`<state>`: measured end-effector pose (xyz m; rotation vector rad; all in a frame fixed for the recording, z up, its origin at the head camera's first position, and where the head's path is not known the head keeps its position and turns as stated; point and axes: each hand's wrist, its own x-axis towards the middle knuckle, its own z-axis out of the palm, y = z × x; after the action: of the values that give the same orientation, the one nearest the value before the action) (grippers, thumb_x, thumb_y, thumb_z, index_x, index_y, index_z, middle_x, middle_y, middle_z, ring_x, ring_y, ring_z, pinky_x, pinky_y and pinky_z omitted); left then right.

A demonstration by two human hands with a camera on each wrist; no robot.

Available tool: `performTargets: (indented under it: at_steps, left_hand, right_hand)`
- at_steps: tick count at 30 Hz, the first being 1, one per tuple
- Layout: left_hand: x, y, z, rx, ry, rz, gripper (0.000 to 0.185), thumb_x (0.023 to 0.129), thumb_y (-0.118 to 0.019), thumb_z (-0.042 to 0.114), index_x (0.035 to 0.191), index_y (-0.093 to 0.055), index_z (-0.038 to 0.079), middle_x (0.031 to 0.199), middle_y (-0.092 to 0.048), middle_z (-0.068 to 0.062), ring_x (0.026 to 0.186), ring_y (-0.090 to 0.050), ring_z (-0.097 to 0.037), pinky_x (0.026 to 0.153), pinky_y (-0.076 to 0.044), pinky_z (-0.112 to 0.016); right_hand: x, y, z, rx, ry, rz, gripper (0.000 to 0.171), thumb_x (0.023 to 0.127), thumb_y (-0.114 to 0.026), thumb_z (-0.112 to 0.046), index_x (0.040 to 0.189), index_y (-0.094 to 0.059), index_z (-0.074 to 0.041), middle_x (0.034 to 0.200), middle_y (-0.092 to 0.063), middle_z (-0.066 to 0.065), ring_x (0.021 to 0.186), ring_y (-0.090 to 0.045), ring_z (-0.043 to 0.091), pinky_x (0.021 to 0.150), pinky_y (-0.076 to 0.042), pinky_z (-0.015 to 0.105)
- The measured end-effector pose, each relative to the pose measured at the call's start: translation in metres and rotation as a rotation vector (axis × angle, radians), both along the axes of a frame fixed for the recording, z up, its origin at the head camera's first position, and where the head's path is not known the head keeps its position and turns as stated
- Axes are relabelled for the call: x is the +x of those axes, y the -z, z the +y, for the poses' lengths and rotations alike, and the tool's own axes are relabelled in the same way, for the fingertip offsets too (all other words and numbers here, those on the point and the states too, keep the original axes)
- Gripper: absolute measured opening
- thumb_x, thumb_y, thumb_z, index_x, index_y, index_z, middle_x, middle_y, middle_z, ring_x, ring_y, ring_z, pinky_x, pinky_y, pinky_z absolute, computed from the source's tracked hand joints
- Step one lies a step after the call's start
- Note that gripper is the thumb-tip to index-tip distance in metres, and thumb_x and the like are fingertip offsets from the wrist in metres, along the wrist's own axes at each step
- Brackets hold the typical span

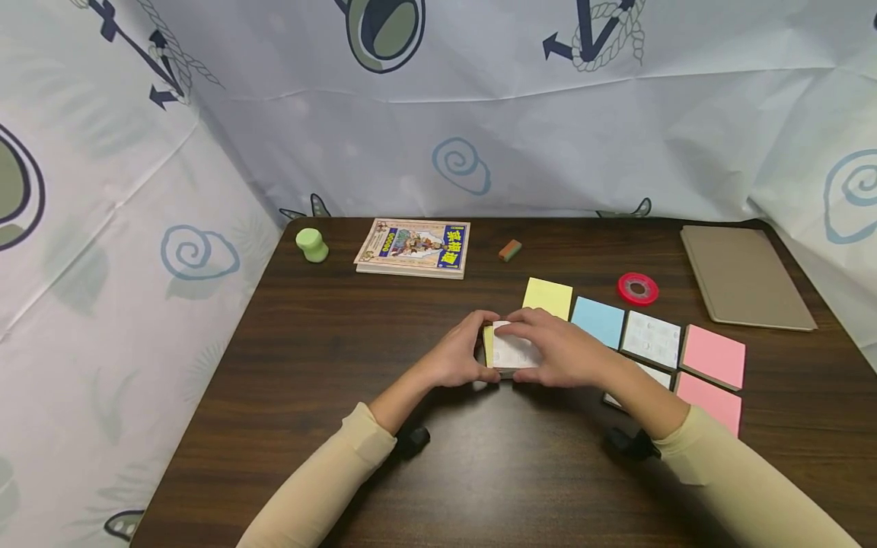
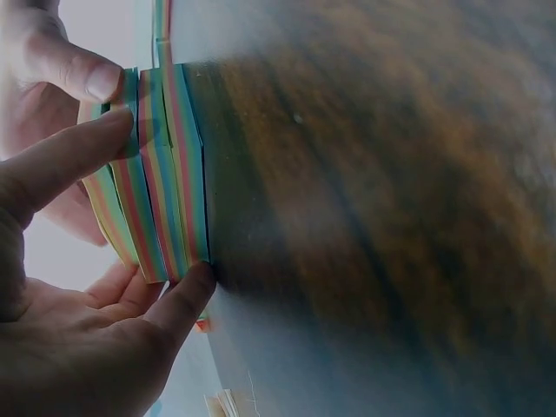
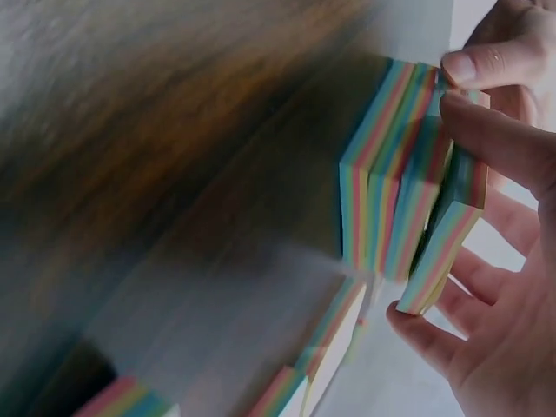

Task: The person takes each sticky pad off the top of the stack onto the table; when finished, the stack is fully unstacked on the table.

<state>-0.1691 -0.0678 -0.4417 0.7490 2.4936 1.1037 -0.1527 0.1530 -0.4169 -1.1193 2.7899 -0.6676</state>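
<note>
Several square note pads with rainbow-striped edges stand in a stack [image 2: 165, 187] on the table in front of me. The top pad [image 1: 512, 352] has a white face, and a yellow pad [image 1: 488, 346] shows beneath it at the left. My left hand [image 1: 457, 356] grips the left side of the stack, thumb at the near edge and fingers at the far edge. From the right, my right hand [image 1: 567, 352] holds the white top pad between thumb and fingers. In the right wrist view that pad sits slightly askew, with a dark gap under it.
Right of the stack lie yellow [image 1: 548, 297], blue [image 1: 598, 321], white [image 1: 651, 339] and pink pads [image 1: 714, 355], some partly behind the right arm. Farther back are a book [image 1: 414, 247], a green knob-shaped object [image 1: 312, 245], an eraser-like block [image 1: 510, 250], a red ring [image 1: 637, 289] and a beige notebook [image 1: 747, 275].
</note>
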Motion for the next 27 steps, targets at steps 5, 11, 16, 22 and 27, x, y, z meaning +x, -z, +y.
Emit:
performTargets:
  at_steps: [5, 11, 16, 22, 27]
  left_hand:
    - [0.000, 0.001, 0.001, 0.026, 0.003, 0.009, 0.087, 0.067, -0.090, 0.010, 0.138, -0.040, 0.004, 0.135, -0.049, -0.009, 0.115, -0.050, -0.021, 0.099, -0.042, -0.035]
    - [0.001, 0.001, 0.001, 0.038, 0.004, 0.011, 0.086, 0.068, -0.090, 0.008, 0.138, -0.041, 0.002, 0.134, -0.049, -0.011, 0.112, -0.051, -0.022, 0.097, -0.043, -0.036]
    - [0.002, 0.002, 0.000, 0.022, 0.000, 0.016, 0.085, 0.069, -0.090, 0.010, 0.138, -0.042, 0.003, 0.134, -0.049, -0.011, 0.114, -0.050, -0.022, 0.099, -0.041, -0.036]
    - [0.001, 0.002, -0.001, 0.010, 0.002, 0.032, 0.084, 0.069, -0.090, 0.012, 0.138, -0.042, 0.004, 0.132, -0.049, -0.010, 0.114, -0.050, -0.022, 0.101, -0.040, -0.037]
    - [0.001, 0.002, 0.000, 0.013, 0.012, 0.026, 0.085, 0.069, -0.090, 0.011, 0.139, -0.042, 0.003, 0.133, -0.049, -0.011, 0.113, -0.050, -0.023, 0.099, -0.041, -0.036]
  right_hand:
    - [0.006, -0.008, 0.016, 0.036, 0.075, -0.026, 0.067, 0.073, -0.086, -0.035, 0.133, -0.060, -0.018, 0.133, -0.053, 0.007, 0.118, -0.051, 0.025, 0.093, -0.048, 0.048]
    - [0.020, -0.010, 0.044, 0.074, 0.160, -0.011, 0.071, 0.073, -0.086, -0.039, 0.135, -0.058, -0.019, 0.131, -0.054, 0.006, 0.119, -0.052, 0.027, 0.089, -0.049, 0.050]
    - [0.033, -0.003, 0.059, 0.099, 0.188, -0.016, 0.071, 0.072, -0.086, -0.038, 0.135, -0.059, -0.018, 0.127, -0.056, 0.005, 0.115, -0.054, 0.024, 0.083, -0.051, 0.050]
    - [0.041, 0.014, 0.062, 0.102, 0.179, -0.009, 0.071, 0.070, -0.087, -0.038, 0.133, -0.060, -0.017, 0.124, -0.057, 0.004, 0.110, -0.056, 0.023, 0.083, -0.052, 0.048]
    - [0.041, 0.025, 0.063, 0.121, 0.159, 0.042, 0.071, 0.070, -0.086, -0.039, 0.132, -0.061, -0.016, 0.125, -0.058, 0.006, 0.113, -0.055, 0.025, 0.084, -0.052, 0.047]
